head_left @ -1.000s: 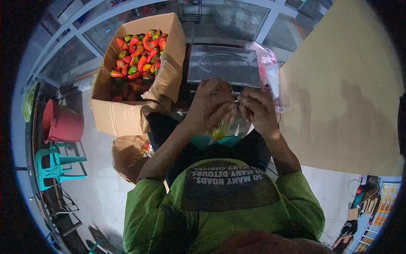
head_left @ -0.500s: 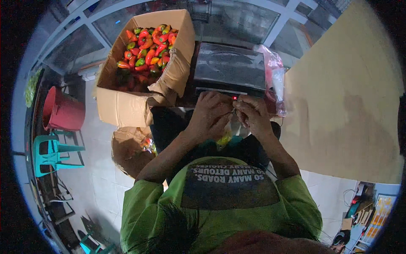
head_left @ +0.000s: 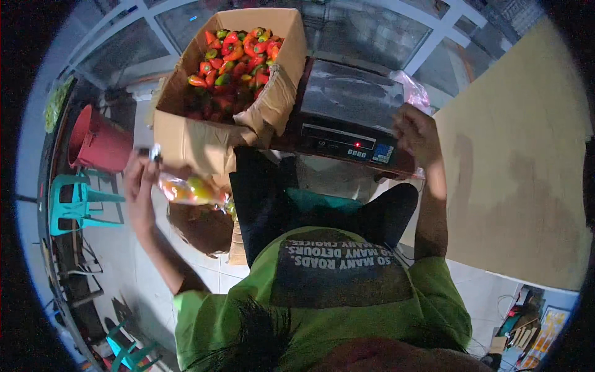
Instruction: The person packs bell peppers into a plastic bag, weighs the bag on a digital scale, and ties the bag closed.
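Observation:
My left hand (head_left: 139, 186) is closed on the gathered top of a clear plastic bag of yellow, orange and red peppers (head_left: 193, 189), which is held out at the left above a lower cardboard box (head_left: 198, 229). My right hand (head_left: 415, 133) is raised by the right side of a digital scale (head_left: 347, 93), its fingers bent and apart with nothing visible in them. An open cardboard box of red, green and orange peppers (head_left: 226, 74) stands left of the scale.
Clear and pink plastic bags (head_left: 416, 92) lie beside the scale. A large beige board (head_left: 508, 186) fills the right side. At the left are a red bucket (head_left: 99, 139), teal plastic chairs (head_left: 87, 195) and tiled floor. Framed glass panes run behind the boxes.
My hands were together in front of the scale; they have parted. My left hand has swung left with the bag, while my right hand has let go and moved up and right.

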The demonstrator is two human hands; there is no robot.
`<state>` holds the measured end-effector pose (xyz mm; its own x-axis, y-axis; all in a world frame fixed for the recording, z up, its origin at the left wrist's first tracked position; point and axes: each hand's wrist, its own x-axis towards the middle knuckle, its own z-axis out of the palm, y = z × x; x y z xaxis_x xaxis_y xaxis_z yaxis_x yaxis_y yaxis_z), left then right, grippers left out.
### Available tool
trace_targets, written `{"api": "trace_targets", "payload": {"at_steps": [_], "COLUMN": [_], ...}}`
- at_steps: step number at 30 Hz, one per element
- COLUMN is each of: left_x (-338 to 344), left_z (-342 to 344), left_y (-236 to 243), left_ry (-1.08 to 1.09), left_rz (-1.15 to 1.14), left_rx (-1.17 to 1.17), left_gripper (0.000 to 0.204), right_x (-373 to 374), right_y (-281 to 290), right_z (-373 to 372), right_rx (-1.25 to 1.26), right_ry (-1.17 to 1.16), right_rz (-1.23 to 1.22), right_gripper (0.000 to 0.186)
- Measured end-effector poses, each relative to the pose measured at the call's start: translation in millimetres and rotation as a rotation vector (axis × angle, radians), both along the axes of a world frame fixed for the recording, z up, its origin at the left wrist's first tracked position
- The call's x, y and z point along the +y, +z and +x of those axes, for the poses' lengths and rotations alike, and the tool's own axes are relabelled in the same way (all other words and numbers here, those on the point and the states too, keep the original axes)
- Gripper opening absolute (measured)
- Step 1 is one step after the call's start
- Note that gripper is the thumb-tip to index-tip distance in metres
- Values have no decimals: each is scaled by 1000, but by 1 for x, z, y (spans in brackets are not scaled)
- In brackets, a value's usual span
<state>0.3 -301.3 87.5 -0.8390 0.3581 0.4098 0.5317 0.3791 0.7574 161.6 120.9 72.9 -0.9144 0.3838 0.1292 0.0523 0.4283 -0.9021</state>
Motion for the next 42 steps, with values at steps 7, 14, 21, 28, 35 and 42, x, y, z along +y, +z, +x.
{"api": "trace_targets", "payload": {"at_steps": [7, 14, 21, 28, 35, 42], "left_x": [-87, -116, -91, -104, -88, -39], "left_z": [-16, 20, 42, 60, 40, -54], "left_y": [-182, -348, -389, -411, -413, -400], "left_ry": [193, 504, 506, 541, 588, 503], "left_rz": [-131, -853, -693, -603, -411, 2], "left_rx": [-498, -640, -823, -881, -821, -644], "left_gripper": [16, 33, 35, 37, 39, 41], "right_x": [128, 184, 172, 117, 134, 140], "right_y": [-89, -211, -236, -204, -236, -232], "right_z": [60, 96, 87, 88, 153, 113], "right_rx": [-178, -343, -143, -435, -673, -155], "right_ry": [-422, -426, -686, -897, -910, -921], "right_rz": [138, 615, 619, 607, 686, 306], "right_gripper": [11, 12, 15, 15, 16, 20]}}
